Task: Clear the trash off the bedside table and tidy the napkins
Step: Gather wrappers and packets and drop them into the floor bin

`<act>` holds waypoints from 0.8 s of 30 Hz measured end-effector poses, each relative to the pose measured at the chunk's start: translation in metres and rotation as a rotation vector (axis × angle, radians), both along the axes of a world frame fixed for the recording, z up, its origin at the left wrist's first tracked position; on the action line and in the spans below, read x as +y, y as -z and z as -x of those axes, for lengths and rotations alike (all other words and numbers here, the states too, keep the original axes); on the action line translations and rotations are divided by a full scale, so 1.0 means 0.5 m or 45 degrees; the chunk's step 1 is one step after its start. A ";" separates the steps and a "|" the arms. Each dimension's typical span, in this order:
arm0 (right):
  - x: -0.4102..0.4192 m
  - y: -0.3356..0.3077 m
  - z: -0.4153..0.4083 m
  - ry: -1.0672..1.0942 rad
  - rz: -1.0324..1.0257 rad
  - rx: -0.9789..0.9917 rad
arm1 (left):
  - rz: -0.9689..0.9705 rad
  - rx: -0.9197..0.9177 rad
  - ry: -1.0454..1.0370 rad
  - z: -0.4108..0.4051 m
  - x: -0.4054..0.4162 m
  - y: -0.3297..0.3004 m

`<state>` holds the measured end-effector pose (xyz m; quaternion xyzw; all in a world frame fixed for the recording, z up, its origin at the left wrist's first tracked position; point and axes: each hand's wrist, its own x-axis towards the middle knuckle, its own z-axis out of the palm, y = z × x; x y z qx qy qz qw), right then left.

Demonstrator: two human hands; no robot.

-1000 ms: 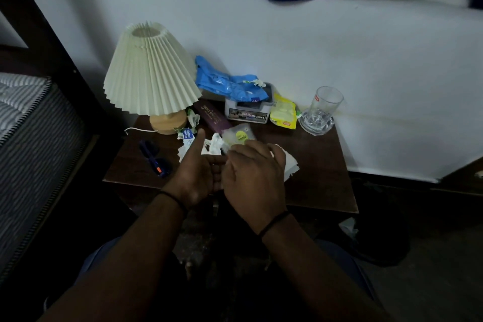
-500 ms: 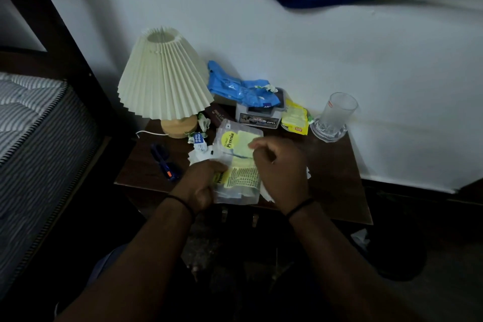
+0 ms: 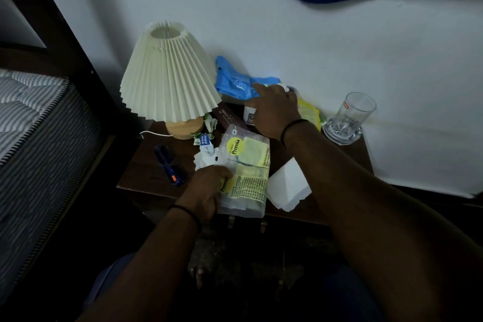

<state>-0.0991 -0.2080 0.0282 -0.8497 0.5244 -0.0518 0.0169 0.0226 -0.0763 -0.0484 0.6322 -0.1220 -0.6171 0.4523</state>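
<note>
A clear plastic bag with yellow "Premia" labels (image 3: 247, 165) is held at the front edge of the dark wooden bedside table (image 3: 146, 167); my left hand (image 3: 206, 191) grips its lower left side. At the back of the table my right hand (image 3: 274, 110) reaches onto a crumpled blue wrapper (image 3: 232, 83) that lies on a small white box; whether its fingers grip the wrapper I cannot tell. White napkins (image 3: 288, 187) lie at the front edge under my right forearm. Small crumpled wrappers (image 3: 206, 140) sit by the lamp base. A yellow packet (image 3: 309, 112) lies behind my right wrist.
A pleated cream lamp (image 3: 167, 76) stands at the back left of the table. A glass tumbler (image 3: 351, 115) on a glass coaster stands at the back right. Dark blue sunglasses (image 3: 168, 165) lie at the left. A brown box (image 3: 228, 117) lies near the lamp. A mattress (image 3: 34, 125) is on the left.
My right hand has let go of the Premia bag and moved up and back onto the blue wrapper. My left hand still holds the bag, and the napkins are now uncovered.
</note>
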 end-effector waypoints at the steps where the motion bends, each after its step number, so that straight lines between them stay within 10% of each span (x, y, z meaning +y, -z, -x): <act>1: 0.001 -0.001 0.001 -0.008 0.041 -0.019 | 0.002 0.000 -0.005 -0.001 0.000 -0.001; 13: 0.143 -0.006 0.083 -0.047 0.326 -0.197 | 0.008 0.032 -0.029 0.000 0.012 -0.032; 24: 0.264 0.065 0.122 0.590 0.194 -1.637 | -0.007 0.049 0.053 0.015 0.032 -0.058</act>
